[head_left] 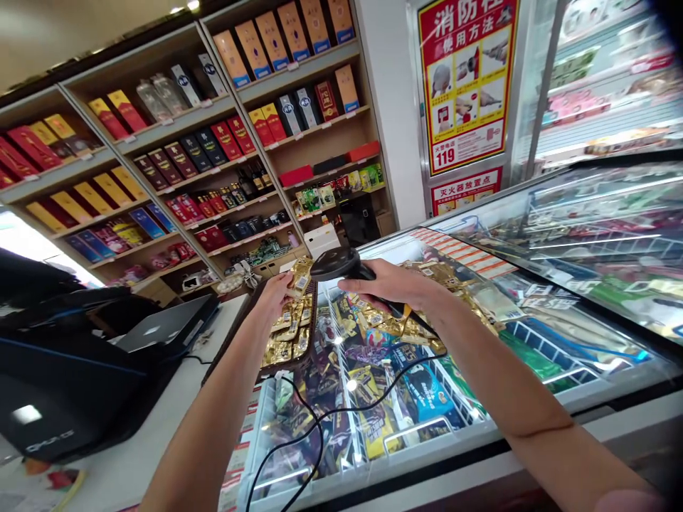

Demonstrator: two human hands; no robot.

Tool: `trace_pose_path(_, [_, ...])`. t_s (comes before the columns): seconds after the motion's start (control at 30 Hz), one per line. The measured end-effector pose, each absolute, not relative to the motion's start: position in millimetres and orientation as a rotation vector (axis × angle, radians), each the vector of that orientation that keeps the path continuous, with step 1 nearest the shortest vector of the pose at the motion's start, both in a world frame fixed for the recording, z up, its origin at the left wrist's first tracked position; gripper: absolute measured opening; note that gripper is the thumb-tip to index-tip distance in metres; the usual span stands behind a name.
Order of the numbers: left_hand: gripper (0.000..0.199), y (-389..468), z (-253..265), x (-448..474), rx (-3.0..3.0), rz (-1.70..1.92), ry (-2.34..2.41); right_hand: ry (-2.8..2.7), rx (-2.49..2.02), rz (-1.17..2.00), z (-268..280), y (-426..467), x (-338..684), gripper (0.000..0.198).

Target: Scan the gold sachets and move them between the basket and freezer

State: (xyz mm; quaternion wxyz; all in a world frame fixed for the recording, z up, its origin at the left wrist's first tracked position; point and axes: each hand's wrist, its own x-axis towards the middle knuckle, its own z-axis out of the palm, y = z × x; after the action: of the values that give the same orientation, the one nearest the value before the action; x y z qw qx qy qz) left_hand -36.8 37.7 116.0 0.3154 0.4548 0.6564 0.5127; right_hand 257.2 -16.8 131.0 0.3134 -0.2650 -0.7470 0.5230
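A black barcode scanner is gripped in my right hand, its head pointing left over the freezer's glass top. My left hand pinches a small gold foil packet with a printed label, close to the scanner's head. Below that hand, several similar gold packets lie in a dark brown woven basket. More gold packets lie on the glass under and beyond my right hand. The scanner's black cable loops over the glass toward the bottom edge.
The glass-topped freezer holds wire baskets of wrapped goods. On the white counter at left stands a black machine. Shelves of boxed bottles line the back wall, beside a red fire-safety poster.
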Motion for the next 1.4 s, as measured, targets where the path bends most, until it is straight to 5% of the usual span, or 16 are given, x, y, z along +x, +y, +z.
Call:
trace_pose_path(0.53, [0.026, 26, 119, -76, 1.156, 1.392, 1.768, -2.029, -0.684, 1.38, 128, -19, 254, 0.049])
trace_pose_path(0.97, [0.03, -30, 66, -162, 1.092, 1.162, 2.504, -2.107, -0.833, 1.221, 128, -17, 265, 0.048])
trace_pose_path(1.1, [0.037, -18, 67, -136, 1.411, 1.138, 2.554, -2.211, -1.106, 1.064, 121, 0, 272, 0.049])
trace_pose_path(1.4, [0.02, 37, 18, 25, 2.139, 0.722, 1.784, -2.209, -1.471, 0.865, 111, 39, 298, 0.056])
